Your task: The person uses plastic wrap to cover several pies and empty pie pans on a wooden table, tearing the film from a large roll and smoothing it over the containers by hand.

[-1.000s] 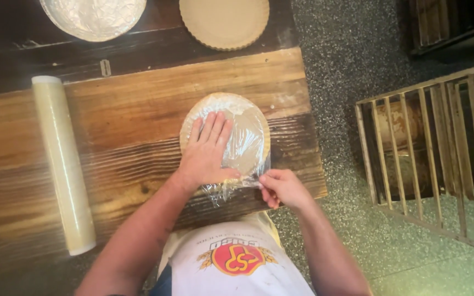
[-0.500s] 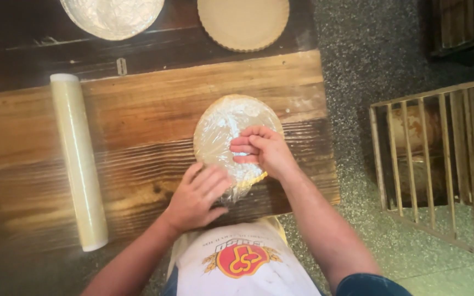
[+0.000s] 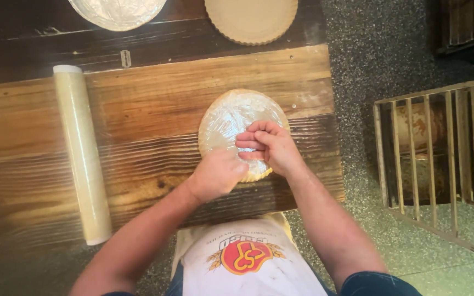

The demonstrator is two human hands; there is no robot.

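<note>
Wrapped disc: 1 round, flat, pale disc [image 3: 231,118] covered in clear film, lying flat on the worktop [image 3: 149,109], right of centre and toward the near edge.
Film surface: wrinkled and glossy over the top of the disc; the disc edge shows tan through it.
Left hand: the left hand [image 3: 218,174] rests on the near-left rim of the disc, fingers curled inward and closed over the film at the edge. Whether film is pinched inside the fist cannot be told.
Right hand: the right hand [image 3: 270,147] lies on the near-right part of the disc, fingers bent and pointing left, fingertips pressing on the film just beside the left hand.
Hand spacing: the 2 hands touch or nearly touch at the near rim of the disc.
Film roll: 1 long roll of clear film [image 3: 82,153] lies on the worktop well to the left of the disc, its length running from far to near.
Far items: 1 film-covered round disc [image 3: 117,11] and 1 bare tan round tray with a fluted rim [image 3: 250,21] sit on the dark far strip, both cut off by the frame.
Floor: speckled floor [image 3: 357,66] to the right, with a wooden slatted crate [image 3: 440,159] standing on it.
</note>
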